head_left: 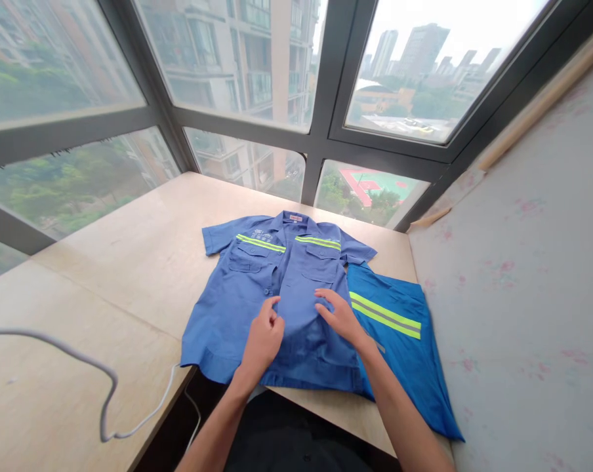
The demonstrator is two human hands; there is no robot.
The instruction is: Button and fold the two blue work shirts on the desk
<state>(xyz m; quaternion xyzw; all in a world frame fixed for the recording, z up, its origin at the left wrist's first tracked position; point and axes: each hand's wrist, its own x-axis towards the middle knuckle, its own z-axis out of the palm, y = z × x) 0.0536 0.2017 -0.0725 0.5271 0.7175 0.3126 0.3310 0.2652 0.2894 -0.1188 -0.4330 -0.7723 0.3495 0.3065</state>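
Observation:
A blue short-sleeved work shirt (304,328) lies spread front side up, its collar toward the window and its hem by the near edge. It has yellow-and-grey reflective strips, chest pockets and an unfastened front. Over the shirt's left front, just below a button (267,292), is my left hand (265,333), index finger and thumb a little apart with nothing visible between them. My right hand (340,316) is over the other front panel, fingers apart and empty. Whether either hand touches the cloth is hard to tell.
A brighter blue folded garment (395,354) with a reflective strip lies at the right, partly under the shirt. A grey-white cable (108,393) crosses the pale wooden surface (124,249) at left. Framed windows (321,98) stand behind; a patterned wall (523,295) bounds the right.

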